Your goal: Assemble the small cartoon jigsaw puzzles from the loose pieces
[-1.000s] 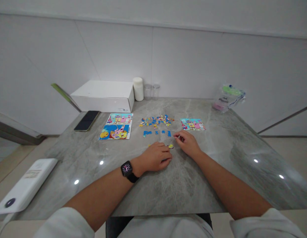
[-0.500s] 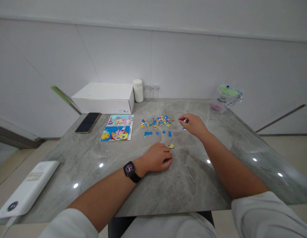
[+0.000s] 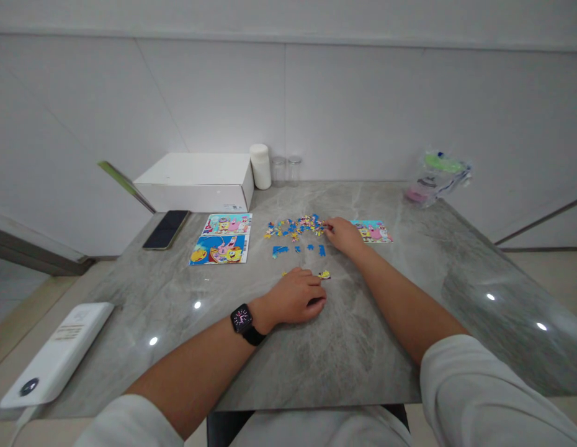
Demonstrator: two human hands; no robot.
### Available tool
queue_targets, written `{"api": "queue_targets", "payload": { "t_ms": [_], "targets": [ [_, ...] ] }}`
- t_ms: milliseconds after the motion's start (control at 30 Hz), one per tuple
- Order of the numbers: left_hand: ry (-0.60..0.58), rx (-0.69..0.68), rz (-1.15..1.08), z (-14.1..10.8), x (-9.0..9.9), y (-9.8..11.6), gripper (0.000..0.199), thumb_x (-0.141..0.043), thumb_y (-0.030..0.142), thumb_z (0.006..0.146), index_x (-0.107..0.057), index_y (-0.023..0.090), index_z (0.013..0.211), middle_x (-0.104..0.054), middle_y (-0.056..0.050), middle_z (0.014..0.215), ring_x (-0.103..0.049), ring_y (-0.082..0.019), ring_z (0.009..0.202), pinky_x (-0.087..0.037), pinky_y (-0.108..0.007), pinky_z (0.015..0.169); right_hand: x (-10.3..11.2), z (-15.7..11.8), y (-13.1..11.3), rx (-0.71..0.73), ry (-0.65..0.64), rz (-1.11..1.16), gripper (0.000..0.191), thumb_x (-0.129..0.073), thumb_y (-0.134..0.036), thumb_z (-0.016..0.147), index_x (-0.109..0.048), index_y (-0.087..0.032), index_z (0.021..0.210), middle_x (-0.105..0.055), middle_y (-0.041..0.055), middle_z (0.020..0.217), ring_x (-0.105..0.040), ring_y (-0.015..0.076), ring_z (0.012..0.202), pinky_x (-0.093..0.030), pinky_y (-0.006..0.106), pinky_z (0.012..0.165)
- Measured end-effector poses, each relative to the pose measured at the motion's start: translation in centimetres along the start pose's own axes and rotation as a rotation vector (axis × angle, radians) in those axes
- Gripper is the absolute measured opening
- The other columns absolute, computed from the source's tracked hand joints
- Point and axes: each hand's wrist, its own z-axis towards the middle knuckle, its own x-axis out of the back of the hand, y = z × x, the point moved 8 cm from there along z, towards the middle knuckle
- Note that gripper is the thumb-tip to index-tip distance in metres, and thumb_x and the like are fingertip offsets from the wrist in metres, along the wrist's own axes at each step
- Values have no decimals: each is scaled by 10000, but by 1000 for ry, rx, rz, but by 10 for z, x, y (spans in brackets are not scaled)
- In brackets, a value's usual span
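Note:
My right hand (image 3: 343, 234) is at the right edge of a heap of small jigsaw puzzle pieces (image 3: 293, 227), thumb and forefinger closed together; what lies between the tips is too small to make out. Below the heap, several blue puzzle pieces (image 3: 280, 250) form a loose row. My left hand (image 3: 298, 297), with a black watch (image 3: 242, 318) at the wrist, rests on the table, fingers loosely bent and thumb apart. Just beyond its fingers lies a yellow puzzle piece (image 3: 324, 274); more yellow shows behind the knuckles. A cartoon picture card (image 3: 375, 231) is partly covered by my right hand.
Left of the heap lies a cartoon picture sheet (image 3: 221, 239), then a phone (image 3: 166, 230). Behind stand a white box (image 3: 195, 180), a white bottle (image 3: 260, 166) and two glasses (image 3: 286, 171). A plastic bag (image 3: 437, 179) sits back right, a white power bank (image 3: 56, 354) front left.
My right hand has moved left to the edge of the heap, uncovering more of the picture card. My left hand stays in place. The view has shifted slightly.

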Motion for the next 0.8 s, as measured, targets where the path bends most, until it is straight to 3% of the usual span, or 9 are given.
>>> {"api": "queue_targets", "payload": {
  "t_ms": [133, 367, 633, 800],
  "targets": [
    [4, -5, -2, -1, -3, -1, 221, -577, 337, 1024, -762, 226, 974, -732, -60, 927, -626, -207, 886, -431, -381, 839, -1, 3, -3, 18, -64, -11, 354, -591, -236, 1002, -742, -212, 1321, -729, 129, 1198, -660, 234, 1117, -469, 296, 991],
    [-4, 4, -5, -1, -5, -4, 240, -553, 338, 1040, -764, 232, 997, -731, -50, 939, -629, -203, 895, -422, -378, 834, 0, 7, 5, 28, -193, 21, 289, -671, -164, 888, -778, -200, 1155, -781, 74, 1056, -688, 189, 950, -485, 255, 863],
    [1, 12, -1, 0, -2, -4, 206, -564, 310, 1031, -758, 240, 1025, -725, -56, 960, -635, -202, 936, -427, -380, 854, 4, 7, 14, -40, -200, 107, 200, -724, -142, 796, -768, -199, 983, -800, 51, 1011, -706, 180, 900, -487, 234, 765],
    [4, 5, -4, -1, -3, -4, 202, -566, 312, 1032, -755, 241, 1018, -726, -55, 964, -630, -205, 940, -419, -376, 854, 17, 5, 12, -102, -219, 416, 123, -701, -169, 814, -728, -170, 934, -766, 24, 862, -657, 139, 742, -476, 215, 667]
  ]
}}
